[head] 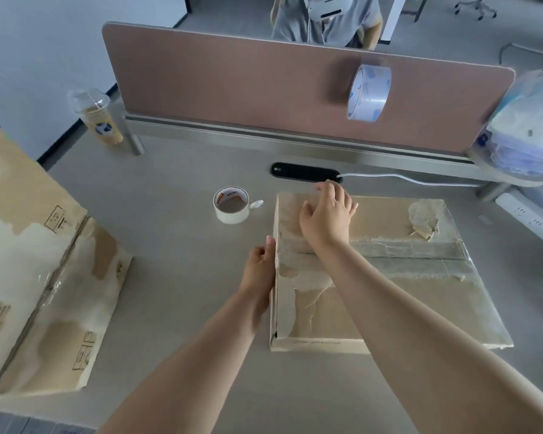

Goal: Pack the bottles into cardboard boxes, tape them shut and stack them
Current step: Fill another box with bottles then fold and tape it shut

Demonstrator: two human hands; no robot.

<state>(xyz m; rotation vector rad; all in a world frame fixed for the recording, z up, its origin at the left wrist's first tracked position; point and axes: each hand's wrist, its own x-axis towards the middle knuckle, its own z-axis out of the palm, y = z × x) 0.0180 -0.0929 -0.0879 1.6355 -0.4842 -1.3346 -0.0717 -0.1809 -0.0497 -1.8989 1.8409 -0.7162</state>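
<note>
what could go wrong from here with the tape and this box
1. The clear tape roll looks airborne in front of the partition, with nothing holding it; it may drop and roll off the desk.
2. The box top is torn, with old tape peeling; fresh tape may stick poorly.
3. The drink cup stands near the desk's far edge beside the left boxes; stacking could knock it.

left hand [261, 264]: bare, narrow, slim fingers.
right hand [326, 214]: bare, slim fingers, knuckles showing on its back.
left forearm [201, 349]: bare along all that shows, widening toward the frame edge at 7 o'clock.
right forearm [405, 302]: bare likewise, widening toward 4 o'clock.
sleeves: out of frame, cannot tell.
</note>
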